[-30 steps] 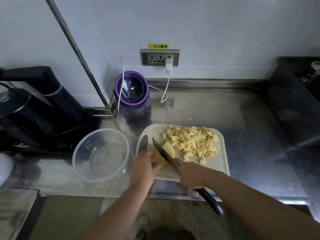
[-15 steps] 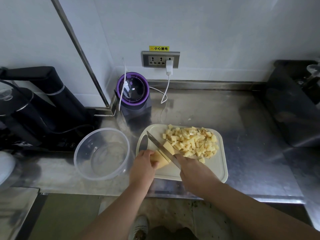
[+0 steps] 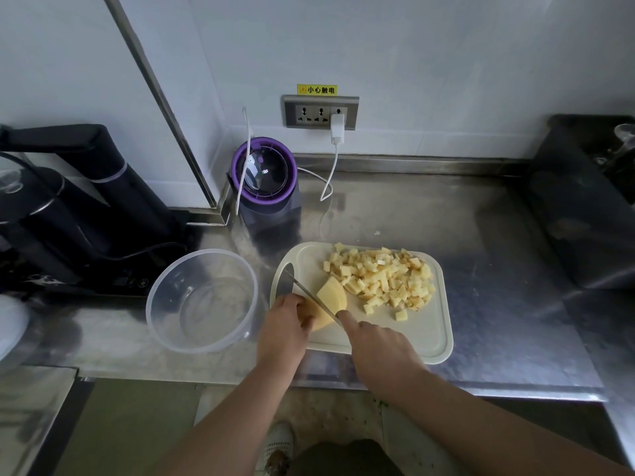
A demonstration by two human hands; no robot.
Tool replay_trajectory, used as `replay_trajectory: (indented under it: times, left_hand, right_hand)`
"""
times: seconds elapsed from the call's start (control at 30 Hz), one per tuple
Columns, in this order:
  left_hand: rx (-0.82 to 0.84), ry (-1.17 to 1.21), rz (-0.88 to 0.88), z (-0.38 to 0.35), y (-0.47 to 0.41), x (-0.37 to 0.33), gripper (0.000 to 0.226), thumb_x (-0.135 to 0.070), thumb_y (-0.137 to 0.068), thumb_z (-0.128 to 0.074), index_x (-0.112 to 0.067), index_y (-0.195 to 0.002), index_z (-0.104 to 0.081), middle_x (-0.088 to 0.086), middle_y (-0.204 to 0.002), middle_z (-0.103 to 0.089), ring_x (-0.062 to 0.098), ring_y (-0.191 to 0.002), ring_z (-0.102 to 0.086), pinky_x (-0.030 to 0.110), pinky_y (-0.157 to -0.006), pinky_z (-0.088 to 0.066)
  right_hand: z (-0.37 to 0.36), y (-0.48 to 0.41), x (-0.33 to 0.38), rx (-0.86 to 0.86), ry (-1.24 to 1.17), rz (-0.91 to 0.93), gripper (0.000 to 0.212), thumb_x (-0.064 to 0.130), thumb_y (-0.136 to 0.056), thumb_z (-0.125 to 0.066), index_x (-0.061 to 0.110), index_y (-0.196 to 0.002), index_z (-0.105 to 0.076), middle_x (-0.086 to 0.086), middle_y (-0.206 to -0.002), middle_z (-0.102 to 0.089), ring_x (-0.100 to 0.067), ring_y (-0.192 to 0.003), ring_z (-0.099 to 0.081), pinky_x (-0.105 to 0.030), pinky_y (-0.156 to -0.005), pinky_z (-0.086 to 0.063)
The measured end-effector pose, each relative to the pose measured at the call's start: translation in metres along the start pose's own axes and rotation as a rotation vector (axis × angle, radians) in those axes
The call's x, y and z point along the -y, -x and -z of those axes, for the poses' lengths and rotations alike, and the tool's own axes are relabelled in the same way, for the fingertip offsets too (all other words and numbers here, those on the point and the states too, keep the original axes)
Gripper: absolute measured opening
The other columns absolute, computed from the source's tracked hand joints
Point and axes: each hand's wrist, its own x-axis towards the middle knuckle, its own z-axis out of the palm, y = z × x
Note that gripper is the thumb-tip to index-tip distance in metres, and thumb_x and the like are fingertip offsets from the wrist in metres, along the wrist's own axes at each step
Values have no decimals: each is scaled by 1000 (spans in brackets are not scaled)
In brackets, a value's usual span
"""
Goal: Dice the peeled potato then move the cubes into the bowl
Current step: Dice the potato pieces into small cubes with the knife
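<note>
A white cutting board (image 3: 426,338) lies on the steel counter. A pile of potato cubes (image 3: 381,278) covers its far right part. My left hand (image 3: 285,326) holds the remaining piece of peeled potato (image 3: 331,297) at the board's near left. My right hand (image 3: 381,348) grips the knife (image 3: 309,292), index finger along the spine, and the blade stands in the potato with a slice leaning off to its right. The clear plastic bowl (image 3: 202,300) stands left of the board with nothing in it.
A purple-rimmed appliance (image 3: 264,176) with a white charging cable stands behind the board near the wall socket (image 3: 321,112). Black kettle equipment (image 3: 68,207) fills the left side. A dark bin (image 3: 584,207) sits at the right. The counter's front edge runs just below the board.
The knife has gone from lying flatter across the potato to standing edge-down in it. My right hand slid up the handle toward the blade. A slice now leans away to the right.
</note>
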Motion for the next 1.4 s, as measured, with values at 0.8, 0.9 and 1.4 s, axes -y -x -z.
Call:
replay_trajectory:
  times: [0.8,0.9,1.4]
  left_hand:
    - [19,20,22,-2,1,0,33,-23,-90,-65,-16,-121,-57,-3,-121,-57,15,-106,-57,22,-81,-41]
    - [23,16,22,-2,1,0,34,-23,-91,-64,-16,-123,-56,-3,-123,-56,15,-109,-56,22,-83,-41]
    - [20,-9,14,2,0,-5,35,-28,-91,-63,-19,-124,-55,-5,-125,-57,14,-111,-57,25,-90,-45]
  right_hand:
    - [-4,-30,-14,152,10,5,51,10,-92,-56,20,-135,-30,-5,-97,-58,-21,-82,-57,-31,-66,-48]
    - [-4,-36,-18,214,-123,6,64,7,-87,-58,23,-141,-27,0,-92,-51,-20,-83,-55,-31,-63,-47]
    - [7,-25,-32,256,-442,-47,62,1,-97,-46,11,-151,-17,5,-70,-43,-7,-49,-43,-13,-42,-37]
